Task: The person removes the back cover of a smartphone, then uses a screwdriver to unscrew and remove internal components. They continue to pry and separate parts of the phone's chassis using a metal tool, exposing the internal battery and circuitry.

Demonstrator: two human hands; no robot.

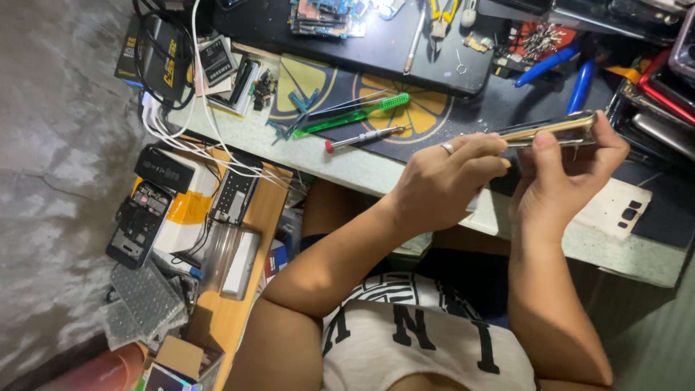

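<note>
Both hands are working one gold-edged phone (552, 129), held edge-up just above the bench (340, 163). Right hand (568, 170) is gripping it, thumb on the near edge, fingers (615, 141) clamped round the far side. Left hand (449, 181), w/ one ring (447, 148), is pinching sth thin against the phone's left end; fingers together, tool itself too hidden to tell. On the bench: 1 green-handled screwdriver (355, 114), 1 small red-tipped screwdriver (364, 136), 2 blue-handled tools (563, 72), 1 white back cover (615, 210) lying near the right wrist.
</note>
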